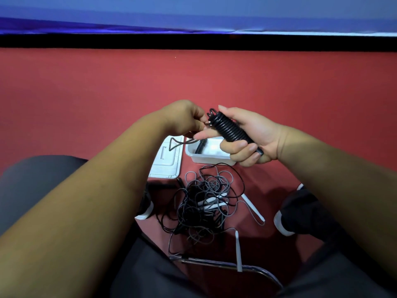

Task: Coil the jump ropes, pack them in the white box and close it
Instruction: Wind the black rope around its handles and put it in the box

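My right hand [251, 138] grips a black jump rope [227, 127] wound tightly round its handles, held above the floor. My left hand [184, 118] pinches the cord's end at the top of that coil. Below them the white box [204, 158] stands open on the red floor, with another coiled black rope [200, 146] inside it. Its white lid [166, 161] lies flat to the left, a loop of black cord hanging over it. Nearer me sits a tangled pile of black and grey ropes [204, 201] with white handles [253, 209].
I sit on a chair whose metal front edge [225, 265] shows at the bottom. My dark-trousered legs and black shoes with white soles [285, 220] flank the pile. Red carpet stretches ahead to a black strip and a blue wall.
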`<state>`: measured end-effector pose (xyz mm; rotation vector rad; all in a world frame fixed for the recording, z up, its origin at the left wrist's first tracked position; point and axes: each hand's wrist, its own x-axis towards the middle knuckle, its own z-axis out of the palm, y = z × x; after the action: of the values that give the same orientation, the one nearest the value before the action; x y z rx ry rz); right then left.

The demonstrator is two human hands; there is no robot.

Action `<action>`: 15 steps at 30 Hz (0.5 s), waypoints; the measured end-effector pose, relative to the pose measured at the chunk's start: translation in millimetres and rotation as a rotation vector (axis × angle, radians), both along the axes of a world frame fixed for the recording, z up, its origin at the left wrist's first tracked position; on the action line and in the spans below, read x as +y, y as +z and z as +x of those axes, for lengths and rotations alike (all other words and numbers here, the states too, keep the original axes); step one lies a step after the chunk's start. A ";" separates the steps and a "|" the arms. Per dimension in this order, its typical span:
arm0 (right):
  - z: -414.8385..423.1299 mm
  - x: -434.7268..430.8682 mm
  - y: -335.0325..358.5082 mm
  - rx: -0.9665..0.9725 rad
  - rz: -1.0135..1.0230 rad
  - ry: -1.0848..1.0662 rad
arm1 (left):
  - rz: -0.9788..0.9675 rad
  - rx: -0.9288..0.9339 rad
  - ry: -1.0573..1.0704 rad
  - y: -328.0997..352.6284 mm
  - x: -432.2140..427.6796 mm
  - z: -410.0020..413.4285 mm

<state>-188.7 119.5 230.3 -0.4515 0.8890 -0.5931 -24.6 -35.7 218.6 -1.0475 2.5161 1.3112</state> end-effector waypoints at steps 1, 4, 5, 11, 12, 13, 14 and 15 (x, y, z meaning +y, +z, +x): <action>1.7 0.9 -1.2 0.000 0.003 0.041 | 0.012 0.004 0.006 -0.1 0.0 -0.3; 6.0 2.6 -5.8 0.037 0.016 0.106 | 0.100 0.051 0.043 -0.1 1.4 -1.2; 6.5 3.0 -7.9 0.055 0.020 0.117 | 0.116 0.074 0.058 2.1 2.7 -1.8; 16.7 6.8 -7.4 0.251 -0.014 0.212 | 0.186 0.253 0.096 11.3 5.4 -5.8; 17.7 6.2 -10.4 0.265 -0.019 0.208 | 0.186 0.272 0.094 10.9 4.4 -6.9; 17.5 5.6 -14.1 0.280 -0.029 0.199 | 0.180 0.282 0.090 11.0 3.3 -8.0; 15.9 4.7 -17.9 0.302 -0.037 0.194 | 0.168 0.287 0.085 10.8 2.9 -9.1; 13.2 3.5 -22.2 0.324 -0.039 0.187 | 0.149 0.289 0.083 11.3 2.7 -9.7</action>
<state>-175.4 123.0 208.1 -0.6708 1.1299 -0.3703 -34.3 -33.1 229.9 -1.0036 2.5408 1.7593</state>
